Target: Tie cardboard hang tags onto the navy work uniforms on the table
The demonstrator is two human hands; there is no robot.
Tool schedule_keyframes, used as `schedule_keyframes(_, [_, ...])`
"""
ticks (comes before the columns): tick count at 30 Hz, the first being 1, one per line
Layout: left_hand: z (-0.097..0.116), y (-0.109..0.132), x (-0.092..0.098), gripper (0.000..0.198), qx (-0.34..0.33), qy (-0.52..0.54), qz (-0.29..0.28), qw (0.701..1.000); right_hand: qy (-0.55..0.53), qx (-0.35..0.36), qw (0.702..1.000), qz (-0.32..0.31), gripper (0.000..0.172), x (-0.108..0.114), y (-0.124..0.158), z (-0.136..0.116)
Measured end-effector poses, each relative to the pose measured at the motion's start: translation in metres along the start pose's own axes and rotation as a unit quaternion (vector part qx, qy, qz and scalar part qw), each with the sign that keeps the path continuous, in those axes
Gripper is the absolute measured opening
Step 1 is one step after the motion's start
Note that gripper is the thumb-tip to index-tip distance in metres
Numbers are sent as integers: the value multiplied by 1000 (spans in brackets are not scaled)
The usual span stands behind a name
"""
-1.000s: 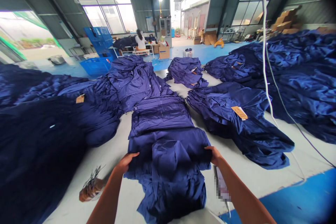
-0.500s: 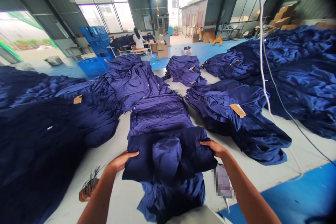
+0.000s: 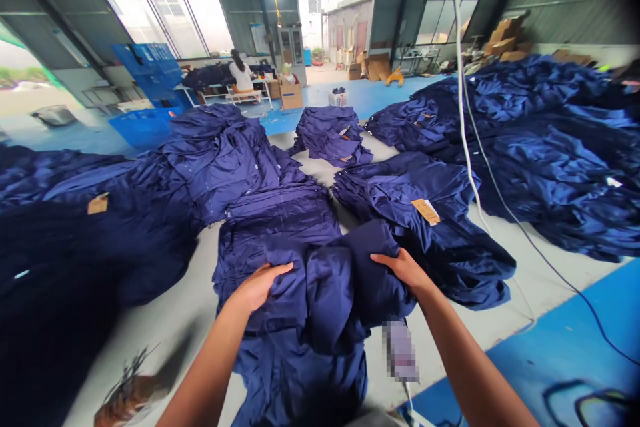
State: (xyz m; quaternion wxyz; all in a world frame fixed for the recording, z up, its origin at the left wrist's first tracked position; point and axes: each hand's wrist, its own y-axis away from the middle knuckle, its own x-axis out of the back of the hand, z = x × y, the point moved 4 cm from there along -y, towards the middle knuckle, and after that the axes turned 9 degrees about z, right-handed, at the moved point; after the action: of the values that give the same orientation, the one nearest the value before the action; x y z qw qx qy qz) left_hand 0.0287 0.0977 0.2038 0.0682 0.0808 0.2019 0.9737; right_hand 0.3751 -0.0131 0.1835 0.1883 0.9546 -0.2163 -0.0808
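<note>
A folded navy garment [image 3: 330,287] is held up between my two hands, bunched in the middle. My left hand [image 3: 264,283] grips its left side, thumb on top and fingers out of sight underneath. On the right side my right hand [image 3: 403,268] pinches the cloth the same way. Beneath and behind the garment lies a stack of folded navy garments [image 3: 280,210]. Closer to me, another navy garment [image 3: 300,380] hangs loosely over the table's near part.
Navy garment piles [image 3: 210,153] spread over the white table [image 3: 185,320]. A tagged pile [image 3: 415,193] lies right. Near the front are a bundle of dark strings [image 3: 133,380] and a pixelated device [image 3: 400,350]. A white cable [image 3: 463,107] hangs down. A person [image 3: 241,72] sits far back.
My left hand has moved inward and upward, bunching the garment narrower. The garment's left side has lifted and folded in. The whole view has swung slightly to the right.
</note>
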Motion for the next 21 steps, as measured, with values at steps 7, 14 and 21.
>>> schedule_keyframes(7, [93,-8,-134,54,120,108,-29,986,29,141,987,73,47,70,-57,-107])
schedule_keyframes(14, [177,-75,-268,22,71,237,-111,963,181,89,968,152,28,165,-165,-235])
schedule_keyframes(21, [200,-155,-382,13,55,326,-86,940,454,87,842,277,33,234,-276,-278])
